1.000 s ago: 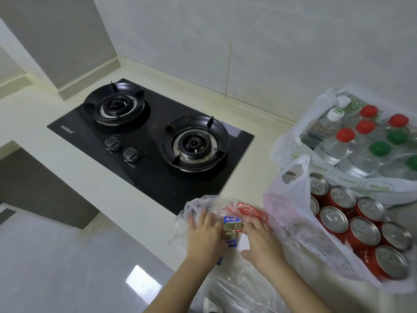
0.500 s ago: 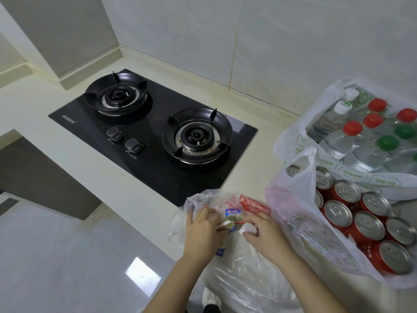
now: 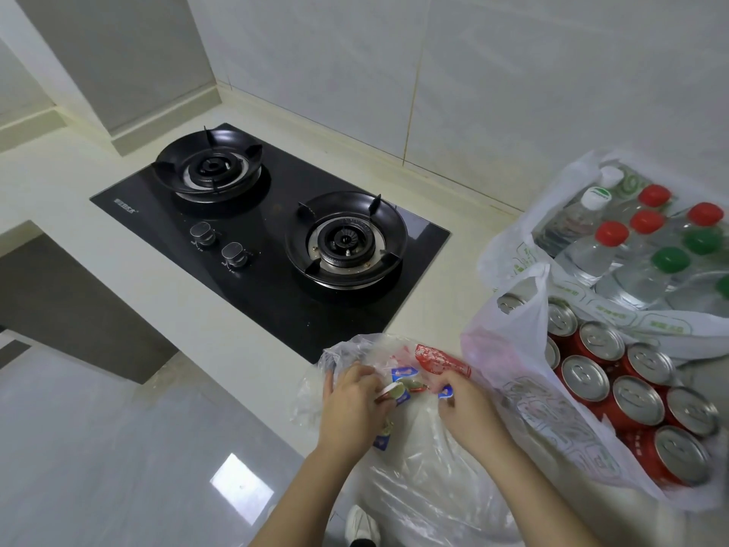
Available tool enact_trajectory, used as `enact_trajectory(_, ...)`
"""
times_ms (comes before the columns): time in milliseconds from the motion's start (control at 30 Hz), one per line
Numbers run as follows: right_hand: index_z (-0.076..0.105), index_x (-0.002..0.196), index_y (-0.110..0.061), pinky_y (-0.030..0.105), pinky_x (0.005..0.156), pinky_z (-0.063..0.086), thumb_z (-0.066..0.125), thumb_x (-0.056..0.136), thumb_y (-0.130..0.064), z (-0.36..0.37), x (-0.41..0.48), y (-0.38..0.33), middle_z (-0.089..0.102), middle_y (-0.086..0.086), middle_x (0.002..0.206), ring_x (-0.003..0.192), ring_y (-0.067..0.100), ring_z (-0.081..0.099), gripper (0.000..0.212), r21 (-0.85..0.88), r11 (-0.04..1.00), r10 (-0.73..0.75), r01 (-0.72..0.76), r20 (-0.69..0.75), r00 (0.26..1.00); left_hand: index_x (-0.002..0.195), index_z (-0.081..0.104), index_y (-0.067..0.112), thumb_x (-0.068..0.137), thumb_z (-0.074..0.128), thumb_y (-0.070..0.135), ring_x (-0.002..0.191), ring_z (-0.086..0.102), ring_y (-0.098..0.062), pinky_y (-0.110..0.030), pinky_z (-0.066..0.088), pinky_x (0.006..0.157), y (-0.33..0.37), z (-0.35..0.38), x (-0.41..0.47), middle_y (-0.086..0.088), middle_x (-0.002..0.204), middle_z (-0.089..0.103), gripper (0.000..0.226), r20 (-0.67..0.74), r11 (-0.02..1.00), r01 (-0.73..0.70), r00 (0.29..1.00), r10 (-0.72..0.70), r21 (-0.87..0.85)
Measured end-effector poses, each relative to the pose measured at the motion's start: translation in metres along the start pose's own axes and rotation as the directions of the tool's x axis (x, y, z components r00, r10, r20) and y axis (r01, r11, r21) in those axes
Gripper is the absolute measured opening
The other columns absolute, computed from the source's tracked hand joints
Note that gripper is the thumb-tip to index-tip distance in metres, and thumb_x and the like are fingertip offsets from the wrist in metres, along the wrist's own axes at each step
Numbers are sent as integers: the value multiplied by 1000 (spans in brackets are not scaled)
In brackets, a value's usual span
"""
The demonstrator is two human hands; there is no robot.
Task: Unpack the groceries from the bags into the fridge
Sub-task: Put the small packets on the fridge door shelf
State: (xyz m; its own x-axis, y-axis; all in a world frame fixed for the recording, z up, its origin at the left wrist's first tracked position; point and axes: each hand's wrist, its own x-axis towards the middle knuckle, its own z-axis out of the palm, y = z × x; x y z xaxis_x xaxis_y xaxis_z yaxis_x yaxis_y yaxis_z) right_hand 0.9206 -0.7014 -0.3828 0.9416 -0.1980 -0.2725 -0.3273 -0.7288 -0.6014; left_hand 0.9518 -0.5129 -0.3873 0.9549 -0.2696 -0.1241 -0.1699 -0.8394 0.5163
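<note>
clear bag at counter edge held by left hand and right hand, fingers curled, pinching film over small packets, packet labels blurred, fingertips partly hidden, bag's lower part cut off by frame

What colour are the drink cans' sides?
Red; the cans show best in the head view.

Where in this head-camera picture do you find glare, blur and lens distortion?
Head view: a glare patch on the glossy floor; blur softens the cans and bottles towards the right edge; the wall seam leans, as wide-angle views do.
</note>
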Motion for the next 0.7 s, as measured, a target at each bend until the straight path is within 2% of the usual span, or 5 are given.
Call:
enact_trajectory(100,59,81,-25,22,63,45,58,84,4,-7,2,2,62,4,93,75,17,55,29,173,978,119,-113,-25,993,105,72,26,89,62,42,117,51,-4,-41,12,118,5,-6,0,14,128,56,24,-23,996,32,999,-34,-88)
enact_trajectory(300,71,98,-24,41,85,57,63,84,6,-28,1,-15,71,4,108,96,22,68,34,515,846,160,-137,1,987,94,76,20,90,65,39,118,53,-5,-44,23,115,14,-24,1,13,126,62,22,-11,944,133,990,-143,-302)
enact_trajectory(533,69,109,-15,41,74,61,58,96,-3,-40,-1,-57,75,13,97,89,32,73,20,840,512,155,-181,117,981,76,77,27,90,67,26,84,64,6,-8,43,72,20,-60,-11,18,80,72,17,-12,666,173,965,-264,-726)
enact_trajectory(633,72,105,-18,67,80,51,55,98,-11,-35,3,-78,69,25,104,85,40,63,19,869,453,156,-198,141,978,77,77,23,92,64,23,70,63,3,-9,44,63,14,-74,-21,11,73,72,20,-74,595,136,946,-315,-792)
enact_trajectory(700,74,99,-26,52,67,50,54,99,-17,-30,3,-93,68,20,97,77,30,55,22,852,480,143,-208,158,977,81,76,18,93,64,19,71,67,-6,-16,51,66,8,-85,-28,1,74,73,18,-93,510,106,932,-349,-854)
